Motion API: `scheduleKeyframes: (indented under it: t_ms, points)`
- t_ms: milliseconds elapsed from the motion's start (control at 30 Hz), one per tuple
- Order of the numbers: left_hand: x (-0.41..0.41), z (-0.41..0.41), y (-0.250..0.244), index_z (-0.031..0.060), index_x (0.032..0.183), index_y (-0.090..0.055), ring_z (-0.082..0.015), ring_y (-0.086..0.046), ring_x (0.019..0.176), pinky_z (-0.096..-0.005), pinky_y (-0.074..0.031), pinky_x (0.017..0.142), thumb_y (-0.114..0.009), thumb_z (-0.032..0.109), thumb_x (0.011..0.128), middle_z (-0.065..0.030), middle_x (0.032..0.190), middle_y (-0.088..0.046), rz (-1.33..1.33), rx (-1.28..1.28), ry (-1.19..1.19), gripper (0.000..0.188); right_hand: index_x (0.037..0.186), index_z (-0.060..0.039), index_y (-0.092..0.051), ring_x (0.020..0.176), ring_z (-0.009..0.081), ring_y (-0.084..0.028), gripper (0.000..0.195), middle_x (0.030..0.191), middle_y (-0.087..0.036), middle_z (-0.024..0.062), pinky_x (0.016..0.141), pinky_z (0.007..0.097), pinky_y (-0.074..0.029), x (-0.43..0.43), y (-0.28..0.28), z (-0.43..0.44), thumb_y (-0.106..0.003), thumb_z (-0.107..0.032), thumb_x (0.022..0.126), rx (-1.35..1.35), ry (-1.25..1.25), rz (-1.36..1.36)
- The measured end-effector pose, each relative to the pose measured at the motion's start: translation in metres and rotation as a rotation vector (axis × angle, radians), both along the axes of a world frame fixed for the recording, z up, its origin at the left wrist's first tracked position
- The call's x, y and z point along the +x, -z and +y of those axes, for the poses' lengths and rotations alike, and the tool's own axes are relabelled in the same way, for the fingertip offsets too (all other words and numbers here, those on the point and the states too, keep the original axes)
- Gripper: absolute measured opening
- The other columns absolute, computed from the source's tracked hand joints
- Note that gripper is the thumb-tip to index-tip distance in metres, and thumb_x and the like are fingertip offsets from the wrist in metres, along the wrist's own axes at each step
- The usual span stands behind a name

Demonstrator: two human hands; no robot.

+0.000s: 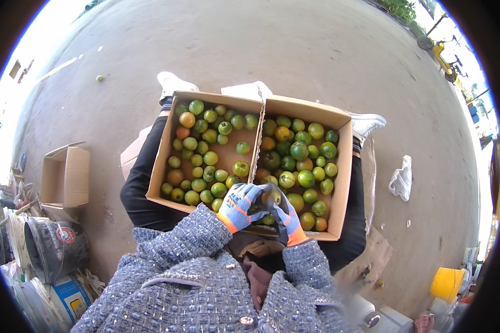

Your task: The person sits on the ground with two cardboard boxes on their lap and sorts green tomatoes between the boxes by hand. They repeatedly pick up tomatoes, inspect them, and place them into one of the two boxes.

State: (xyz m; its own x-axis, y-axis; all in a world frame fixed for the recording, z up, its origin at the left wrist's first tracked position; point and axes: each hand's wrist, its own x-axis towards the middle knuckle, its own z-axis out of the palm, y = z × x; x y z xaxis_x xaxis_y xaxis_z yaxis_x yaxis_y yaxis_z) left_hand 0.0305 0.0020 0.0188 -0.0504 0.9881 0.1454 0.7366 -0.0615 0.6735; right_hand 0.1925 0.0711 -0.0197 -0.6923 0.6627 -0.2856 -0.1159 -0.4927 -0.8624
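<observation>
Two cardboard trays stand side by side between my outstretched legs. The left tray (208,96) holds many green tomatoes, with a few orange ones among them and bare cardboard at its right side. More densely filled is the right tray (346,183), also mostly green. My left hand (241,207) and my right hand (286,214) wear blue-grey knit gloves with orange cuffs. They meet over the near edge, where the trays adjoin. A pale greenish tomato (271,197) sits between the fingers of both hands, partly covered by them.
An open cardboard box (76,177) stands on the concrete floor at left, above dirty buckets (58,249). One loose green tomato (99,78) lies far left. A white plastic bag (401,179) and a yellow container (446,284) are at right. Flattened cardboard (368,258) lies beside my leg.
</observation>
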Motion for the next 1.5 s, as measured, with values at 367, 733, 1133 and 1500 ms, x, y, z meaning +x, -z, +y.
scheduleKeyframes:
  t_ms: [367, 733, 1133, 1500]
  points:
    - [-0.013, 0.011, -0.011, 0.0128, 0.131, -0.047, -0.0321, -0.043, 0.119, -0.0457, -0.030, 0.103, -0.071, 0.023, 0.068, -0.0104, 0.126, -0.051, -0.015, 0.048, 0.254, 0.069, 0.128, 0.0007, -0.047, 0.103, 0.0103, -0.050, 0.043, 0.112, -0.056, 0.0033, 0.091, 0.0240, -0.041, 0.003, -0.011, -0.002, -0.057, -0.021, 0.092, -0.069, -0.086, -0.076]
    - [-0.021, -0.002, 0.005, -0.0021, 0.126, -0.047, -0.0158, -0.049, 0.109, -0.0307, -0.038, 0.097, -0.055, 0.014, 0.091, -0.0106, 0.120, -0.053, -1.015, 0.050, -0.165, 0.039, 0.143, -0.0033, -0.020, 0.115, 0.0186, -0.048, 0.066, 0.125, -0.051, 0.0117, 0.096, 0.0289, -0.036, -0.006, -0.030, -0.001, -0.054, -0.009, 0.087, 0.327, 0.690, 0.076]
    - [-0.020, 0.004, -0.008, 0.0025, 0.131, -0.044, -0.0350, -0.056, 0.081, -0.0406, -0.043, 0.080, -0.053, 0.010, 0.085, -0.0174, 0.087, -0.060, -0.299, 0.120, -0.073, 0.047, 0.129, 0.0008, -0.045, 0.111, 0.0326, -0.053, 0.065, 0.123, -0.055, 0.0162, 0.095, 0.0362, -0.041, -0.006, -0.017, -0.009, -0.070, -0.013, 0.070, 0.959, 0.096, -0.245]
    - [-0.054, 0.081, 0.066, 0.0236, 0.135, -0.041, -0.0345, -0.042, 0.120, -0.0471, -0.032, 0.099, -0.065, 0.026, 0.074, -0.0153, 0.132, -0.044, 0.465, -0.281, -0.295, 0.065, 0.133, -0.0087, -0.037, 0.092, 0.0174, -0.058, 0.064, 0.120, -0.056, 0.0083, 0.090, 0.0318, -0.045, 0.017, 0.003, 0.013, -0.049, -0.054, 0.089, -0.321, 0.819, 0.250]
